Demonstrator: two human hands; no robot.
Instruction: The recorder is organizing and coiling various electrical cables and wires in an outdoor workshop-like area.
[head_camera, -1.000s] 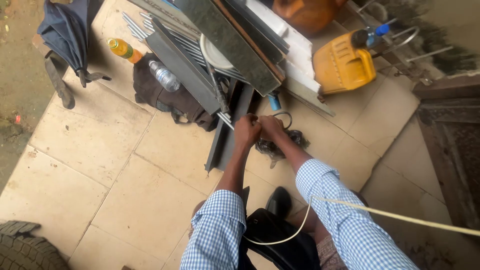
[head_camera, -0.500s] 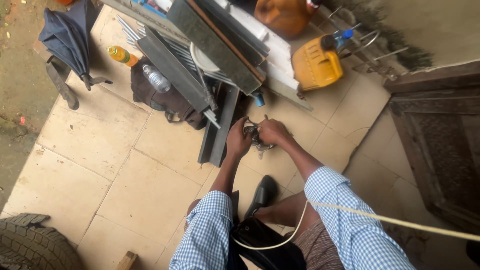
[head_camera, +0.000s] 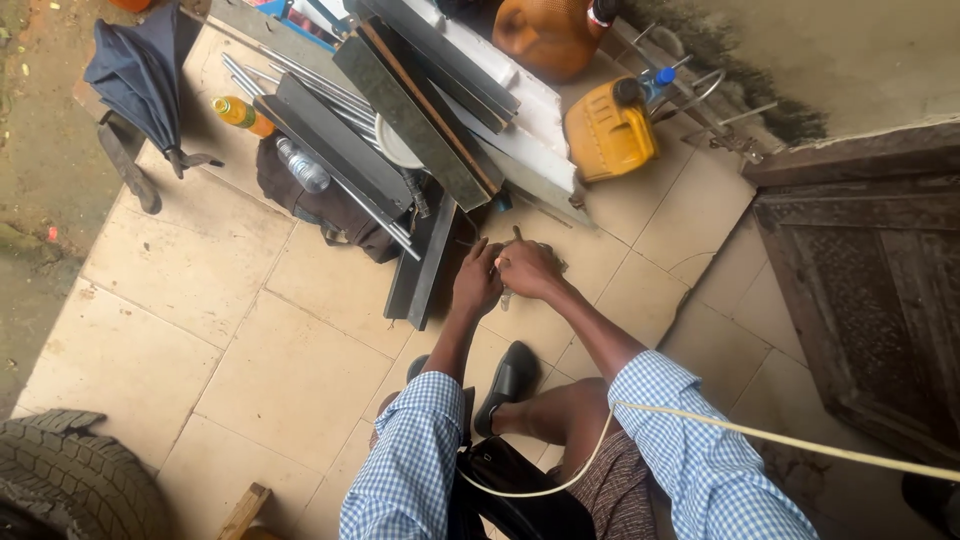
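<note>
My left hand (head_camera: 476, 280) and my right hand (head_camera: 528, 268) are pressed together low over the tiled floor (head_camera: 300, 370). Both are closed around a small dark object; a thin dark tip (head_camera: 517, 233) sticks up above the fingers and a small metal end (head_camera: 506, 299) shows below them. Most of the object is hidden by my hands. They work just right of the dark metal channel lengths (head_camera: 420, 270) lying on the tiles. My checked blue sleeves (head_camera: 410, 460) frame the bottom of the view.
Stacked metal bars and white boards (head_camera: 430, 110) lean behind the hands. A yellow jerrycan (head_camera: 608, 130), an orange container (head_camera: 548, 35), a plastic bottle (head_camera: 302, 165), a dark bag (head_camera: 320, 205), a folded umbrella (head_camera: 140, 70), a tyre (head_camera: 70, 480) and a wooden door (head_camera: 880, 270) surround the spot. A cream cable (head_camera: 780, 435) crosses my right arm.
The view has shifted closer and the stack now sits higher in frame. My hands have closed together over the dark tangle that lay exposed on the floor a second ago.
</note>
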